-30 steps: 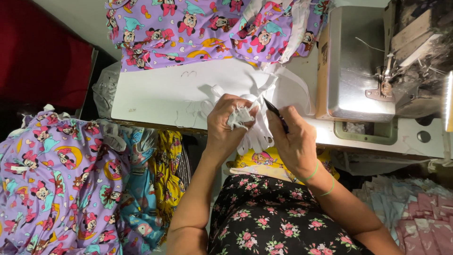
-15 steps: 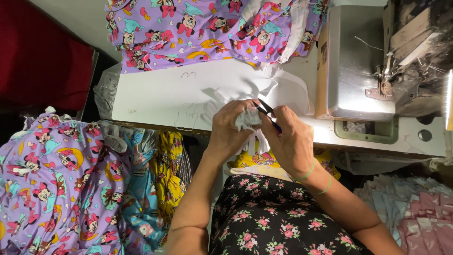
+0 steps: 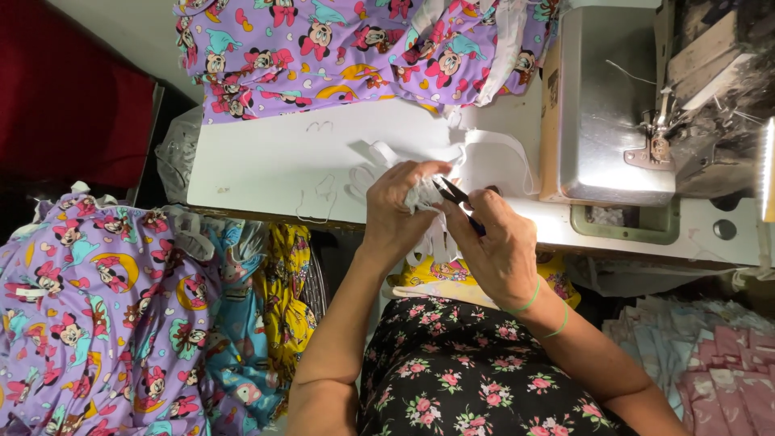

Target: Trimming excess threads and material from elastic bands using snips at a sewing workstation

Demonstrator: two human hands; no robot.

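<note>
Here, closest to me, my lap in the black floral dress (image 3: 468, 379) sits under both forearms, with a yellow printed piece (image 3: 428, 274) tucked against the worktop edge. My left hand (image 3: 395, 214) is pinched shut around a small bunch of white elastic strip (image 3: 421, 194), holding it just above the worktop's near edge. My right hand (image 3: 500, 250) is clenched around a pair of small dark thread snips (image 3: 454, 194), whose blades meet the white bunch right at my left fingertips.

The strip looks light, soft and limp. It would sag and twist if I held it anywhere far from the cut, so I judge the best hold is right next to the blades, pinched between thumb and forefinger and kept a little taut. It seems springy rather than fragile, and not slippery, though a loose end could spring out of a slack pinch.

Just past my hands, more of the same white strip trails in loops (image 3: 484, 145) over the white worktop (image 3: 266, 161). To the right stands the grey sewing machine (image 3: 613, 105). At the far edge lies purple cartoon-print fabric (image 3: 323, 48), and more of that print is heaped at my left (image 3: 89, 307).
</note>
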